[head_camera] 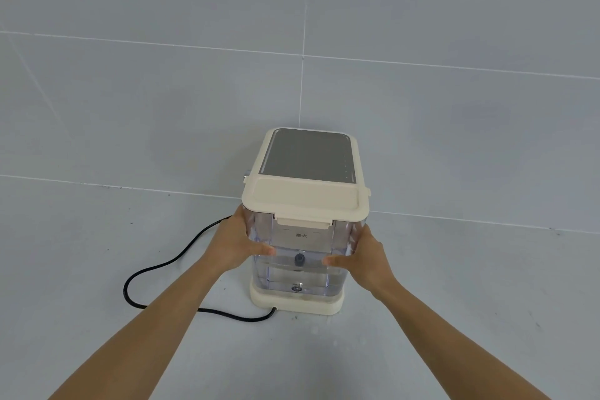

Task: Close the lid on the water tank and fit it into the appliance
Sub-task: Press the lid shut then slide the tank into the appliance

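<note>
A cream appliance (pixel 310 153) with a grey top panel stands on the grey floor against the tiled wall. On its near side a clear water tank (pixel 300 273) stands upright on the cream base (pixel 297 302). Its cream lid (pixel 305 198) lies flat and shut over the tank, with the front latch down. My left hand (pixel 235 243) grips the tank's left wall, thumb across the front. My right hand (pixel 362 258) grips the right wall the same way. A little water shows inside the tank.
A black power cord (pixel 156 269) loops over the floor from the base's near left corner out to the left and back behind my left hand. The tiled wall (pixel 162 91) rises right behind the appliance. Grey floor stretches on both sides.
</note>
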Motion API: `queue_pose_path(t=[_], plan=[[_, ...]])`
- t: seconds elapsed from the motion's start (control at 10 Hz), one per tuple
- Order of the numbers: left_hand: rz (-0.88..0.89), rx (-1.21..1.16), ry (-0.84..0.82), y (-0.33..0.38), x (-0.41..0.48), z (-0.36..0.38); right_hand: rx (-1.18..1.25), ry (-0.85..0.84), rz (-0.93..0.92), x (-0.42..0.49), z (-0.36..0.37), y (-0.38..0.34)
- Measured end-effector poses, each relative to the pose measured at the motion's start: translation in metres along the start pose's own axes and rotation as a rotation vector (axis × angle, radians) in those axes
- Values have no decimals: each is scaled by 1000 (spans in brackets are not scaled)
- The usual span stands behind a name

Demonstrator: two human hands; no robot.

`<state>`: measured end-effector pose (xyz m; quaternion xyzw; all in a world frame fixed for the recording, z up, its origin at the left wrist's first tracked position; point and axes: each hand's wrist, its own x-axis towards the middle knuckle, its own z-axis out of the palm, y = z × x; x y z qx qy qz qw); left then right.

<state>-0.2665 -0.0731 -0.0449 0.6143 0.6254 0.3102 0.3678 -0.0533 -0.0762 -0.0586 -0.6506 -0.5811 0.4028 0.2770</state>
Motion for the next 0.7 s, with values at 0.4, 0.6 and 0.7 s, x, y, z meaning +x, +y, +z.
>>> queue_pose_path(t=[0.4, 0.6, 0.7], plan=[[0, -4, -37, 0, -3, 0, -10, -14, -6, -5, -1, -1], [-39, 54, -27, -3, -2, -1, -57, -84, -17, -4, -8, 2], [-57, 146, -85, -6, -5, -12, -137, -123, -26, -5, -21, 2]])
